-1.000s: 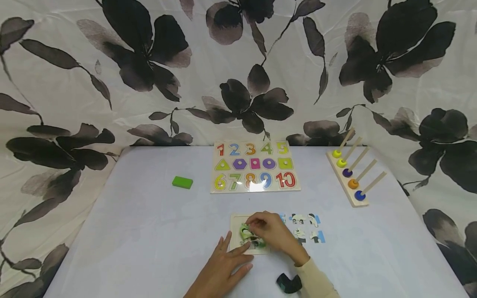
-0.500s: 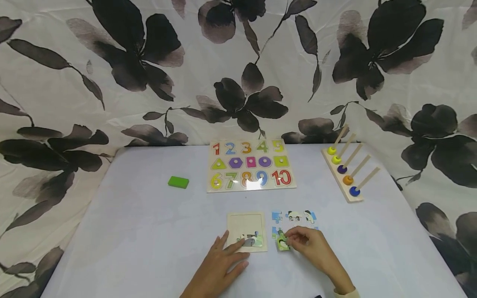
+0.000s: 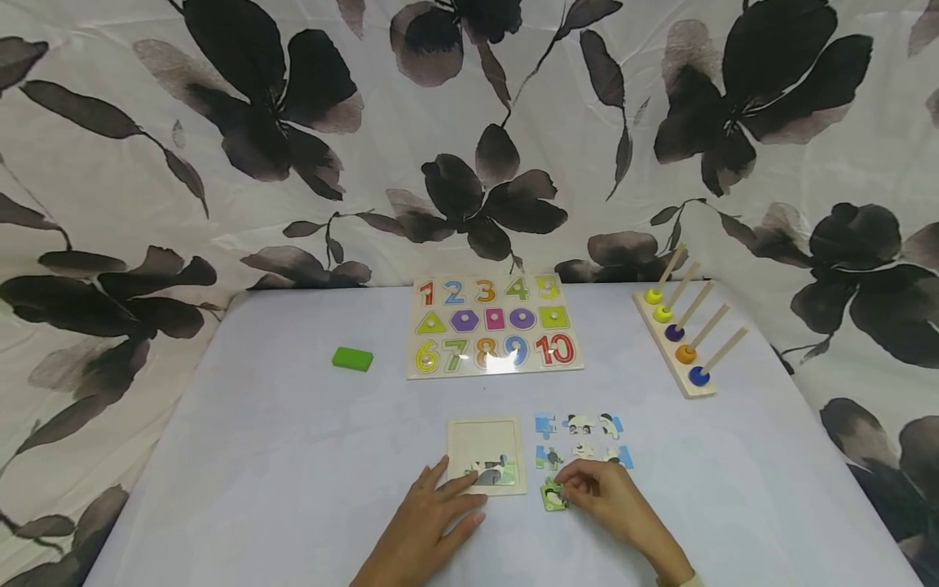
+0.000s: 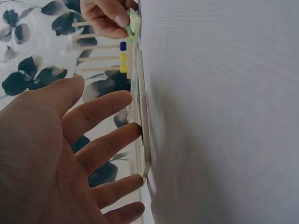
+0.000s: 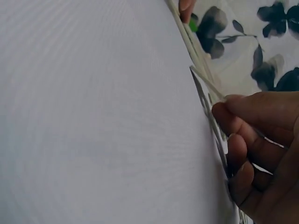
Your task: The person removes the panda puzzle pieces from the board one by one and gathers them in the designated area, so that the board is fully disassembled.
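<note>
The fingers of the right hand [image 3: 612,501] were curled round a small green jigsaw piece [image 3: 553,495], pinching it at its edge where it lay on the white table [image 3: 293,456], just right of the square wooden puzzle tray [image 3: 487,453] and just below the loose blue-and-white panda pieces [image 3: 583,440]. The left hand [image 3: 433,530] lay flat with straight fingers, its fingertips resting on the tray's lower left corner; the left wrist view showed them pressing the thin board's edge. Inside the tray, a few fitted pieces filled the lower right corner, and the rest was bare wood.

By the look of it, the step in hand was handling a single piece beside the tray while the other hand steadied the board. Any next move would call for a firm pinch and keeping the board from sliding.

Farther out lay a wooden number-and-shape board [image 3: 495,326], a green rectangular block [image 3: 352,359] and a wooden peg rack with coloured beads [image 3: 678,334].
</note>
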A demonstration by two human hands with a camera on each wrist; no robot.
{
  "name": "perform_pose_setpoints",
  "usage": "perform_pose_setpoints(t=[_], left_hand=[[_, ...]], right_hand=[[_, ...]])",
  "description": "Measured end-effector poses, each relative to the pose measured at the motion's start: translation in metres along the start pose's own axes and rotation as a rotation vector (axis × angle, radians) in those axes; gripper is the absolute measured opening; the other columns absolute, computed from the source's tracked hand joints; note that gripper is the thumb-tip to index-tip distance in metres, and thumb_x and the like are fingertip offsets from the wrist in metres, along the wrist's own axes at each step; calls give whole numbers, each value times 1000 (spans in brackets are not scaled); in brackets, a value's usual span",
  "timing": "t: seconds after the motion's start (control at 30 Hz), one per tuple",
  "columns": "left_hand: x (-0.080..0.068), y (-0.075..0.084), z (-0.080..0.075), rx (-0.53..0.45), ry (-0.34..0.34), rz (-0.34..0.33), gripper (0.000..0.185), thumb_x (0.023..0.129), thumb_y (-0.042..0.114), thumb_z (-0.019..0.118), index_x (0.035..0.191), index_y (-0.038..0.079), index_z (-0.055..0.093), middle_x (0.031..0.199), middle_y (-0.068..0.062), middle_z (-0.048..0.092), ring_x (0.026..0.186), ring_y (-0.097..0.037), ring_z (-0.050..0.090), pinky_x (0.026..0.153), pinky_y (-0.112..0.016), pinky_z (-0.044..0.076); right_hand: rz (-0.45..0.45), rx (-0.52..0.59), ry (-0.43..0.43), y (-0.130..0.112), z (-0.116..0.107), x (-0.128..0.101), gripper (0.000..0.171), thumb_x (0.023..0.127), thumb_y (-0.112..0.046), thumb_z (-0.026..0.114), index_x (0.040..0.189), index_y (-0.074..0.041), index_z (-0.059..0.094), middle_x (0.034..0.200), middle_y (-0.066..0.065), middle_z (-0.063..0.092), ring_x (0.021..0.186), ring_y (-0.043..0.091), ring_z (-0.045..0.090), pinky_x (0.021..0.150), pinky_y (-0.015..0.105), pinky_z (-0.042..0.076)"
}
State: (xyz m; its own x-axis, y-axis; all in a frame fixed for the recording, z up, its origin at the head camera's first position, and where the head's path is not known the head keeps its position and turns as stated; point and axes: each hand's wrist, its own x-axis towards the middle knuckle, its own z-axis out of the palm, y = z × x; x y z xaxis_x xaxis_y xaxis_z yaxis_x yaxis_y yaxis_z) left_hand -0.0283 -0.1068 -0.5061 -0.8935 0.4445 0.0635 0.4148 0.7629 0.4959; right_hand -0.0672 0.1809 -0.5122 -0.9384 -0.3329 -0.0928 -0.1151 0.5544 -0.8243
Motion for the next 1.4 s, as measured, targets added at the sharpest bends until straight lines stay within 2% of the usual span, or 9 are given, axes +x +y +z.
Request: perform_pose_setpoints(t=[0.3,0.43,0.73,0.97,1.17,1.27,1.4], left_hand=[[0,1,-1,-17,-8,-25,31,95,47,53,112,28,72,131,5,60,136,-37,37,110,-57,29],[1,2,-1,-26,-47,-52,34,95,50,52,113,29,71,132,7,59,137,-36,36,111,-57,27],[2,4,-2,-12,-74,-56,35,95,51,51,114,29,71,133,8,58,137,-35,35,110,-58,27],[1,4,1,30,-39,-13,36,96,52,49,112,29,71,131,9,60,135,-36,39,109,-57,30],[0,3,1,27,-16,4,34,96,50,50,112,29,71,131,10,60,135,-36,40,109,-57,31],[1,5,1,8,-29,15,34,96,50,50,112,28,71,132,10,59,135,-37,39,108,-60,30],[3,10,3,-6,-30,74,37,97,50,47,114,27,70,133,6,59,134,-42,39,103,-65,31]], right_hand=[[-53,-91,49,-2,3,1,10,80,-6,75,86,-13,71,73,-11,61,64,-1,51,57,20,47],[-71,-147,74,-4,4,0,12,79,-5,76,87,-13,71,73,-12,58,64,-1,48,56,19,45],[-45,-245,111,-7,9,2,16,77,-4,77,85,-15,70,70,-15,54,62,-2,44,56,18,42],[-17,-275,142,-10,12,1,16,77,-5,77,84,-17,70,70,-16,52,62,-2,44,57,18,41],[-104,-232,169,-24,17,8,14,80,-6,75,89,-17,70,78,-16,58,70,-1,50,63,20,47],[-164,-229,143,-33,22,15,16,81,-10,75,95,-15,71,84,-14,62,76,1,54,68,23,49],[-227,-225,92,-42,30,28,16,85,-14,72,101,-15,71,94,-11,65,88,5,56,78,29,50]])
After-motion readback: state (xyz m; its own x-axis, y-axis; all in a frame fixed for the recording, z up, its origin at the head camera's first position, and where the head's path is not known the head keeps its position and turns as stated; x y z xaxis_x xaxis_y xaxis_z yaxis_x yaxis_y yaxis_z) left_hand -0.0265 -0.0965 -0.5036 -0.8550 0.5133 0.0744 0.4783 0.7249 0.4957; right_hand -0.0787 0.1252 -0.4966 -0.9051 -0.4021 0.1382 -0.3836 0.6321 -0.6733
